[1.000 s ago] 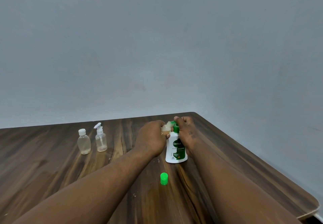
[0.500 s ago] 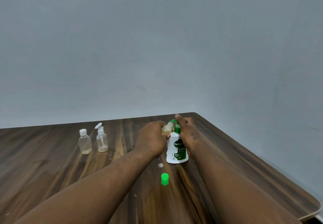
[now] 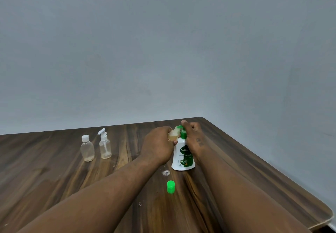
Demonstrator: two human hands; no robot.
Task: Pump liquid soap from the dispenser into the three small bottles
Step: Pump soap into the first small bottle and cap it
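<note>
White dispenser (image 3: pixel 182 157) upright, bottle (image 3: pixel 172 135) at nozzle

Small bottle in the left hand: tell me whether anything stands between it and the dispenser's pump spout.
Nothing visible does. The left hand holds the small bottle right against the green pump head of the dispenser, with the right hand on top of the pump. Mouth and spout themselves are too small to make out.

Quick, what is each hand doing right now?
Left hand: holds a small bottle.
Right hand: grips the dispenser, pressing down.
</note>
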